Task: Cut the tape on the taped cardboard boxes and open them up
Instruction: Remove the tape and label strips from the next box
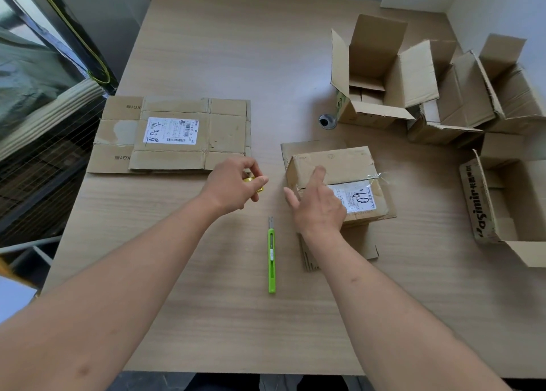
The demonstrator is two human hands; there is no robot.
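Left grip [233,183] pinches small yellow object [254,183]; right grip [317,204] spread flat on taped box [339,181]. Risk: cutter [271,254] blade exposed beside the wrist.

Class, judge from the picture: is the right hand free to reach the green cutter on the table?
Probably yes. The right hand is open, touching the taped box, and the green cutter lies uncovered beside its wrist.

A round metal grommet [327,121] sits in the wooden table [224,50].
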